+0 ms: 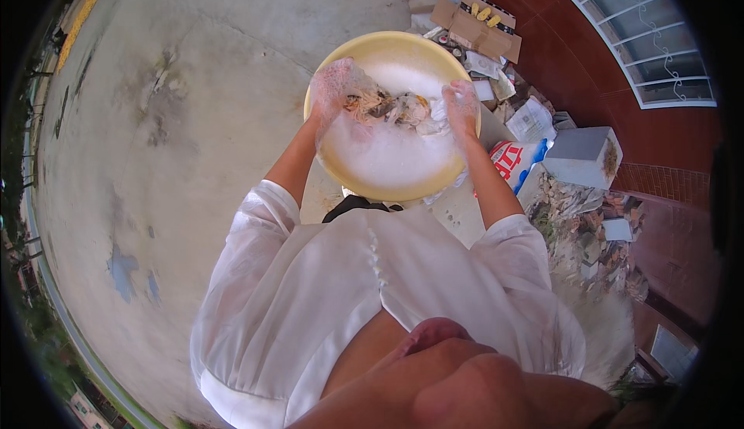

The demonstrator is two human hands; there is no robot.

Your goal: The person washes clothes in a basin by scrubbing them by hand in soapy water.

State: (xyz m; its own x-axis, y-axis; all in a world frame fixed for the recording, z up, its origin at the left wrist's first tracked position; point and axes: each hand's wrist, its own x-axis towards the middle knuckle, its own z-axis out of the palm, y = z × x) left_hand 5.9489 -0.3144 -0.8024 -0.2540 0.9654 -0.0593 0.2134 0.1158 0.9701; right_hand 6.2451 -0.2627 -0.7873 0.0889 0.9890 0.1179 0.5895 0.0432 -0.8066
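A pale yellow basin [397,194] full of white suds stands in front of me. A wet, twisted cloth [411,111], cream and white with brown and orange patches, stretches across the suds between my hands. My left hand [333,88], thickly coated in foam, is at the basin's left side, closed on the cloth's left end; foam hides most of its fingertips. At the right side my right hand [460,110], also foamy, is closed on the cloth's white end. What lies under the suds is hidden.
Beyond the basin's right side is a cardboard box [478,30] with yellow corn cobs [483,14]. A printed red, white and blue sack [511,159], a grey-white block [581,156] and rubble [593,212] line the dark red wall [573,49]. Concrete ground [209,96] spreads to the left.
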